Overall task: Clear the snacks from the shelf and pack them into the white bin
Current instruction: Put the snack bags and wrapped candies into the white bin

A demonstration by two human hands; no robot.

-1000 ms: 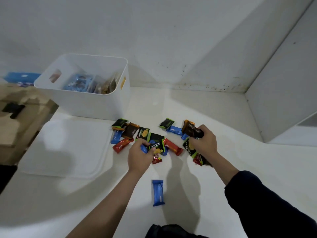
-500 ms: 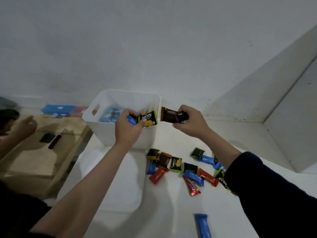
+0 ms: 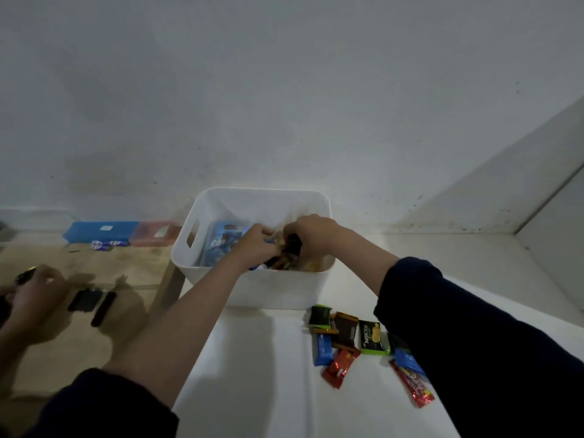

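White shelf surface (image 3: 252, 390) under a plain pale wall, meeting an angled white side panel (image 3: 537, 172) at far right; dark specks along the seam. To the left, lower down, a wooden table (image 3: 63, 358) carrying one blue box (image 3: 101, 231), one reddish box (image 3: 155, 232) just beside it, two dark objects (image 3: 83, 300) lying close together, and another person's hand (image 3: 34, 290), blurred. One white bin (image 3: 278, 289) standing on the shelf near its left edge, a slot handle in the left wall, blue packets (image 3: 221, 245) stacked inside. Both hands down inside the bin, near each other: left hand (image 3: 256, 245) with fingers curled around small wrappers, a bit of blue showing beneath; right hand (image 3: 311, 232) curled around a dark brown packet (image 3: 292, 245). Loose snacks on the shelf in front of the bin's right corner, partly hidden by the right sleeve (image 3: 474, 343): one dark packet with green edge (image 3: 319, 316), one brown packet (image 3: 346, 330), one green-and-black Nextar packet (image 3: 373, 338), two blue bars (image 3: 322, 349), one short red packet (image 3: 341, 368), one long red bar (image 3: 412, 387). Seven fully countable; an eighth dark one barely visible at the sleeve's edge.
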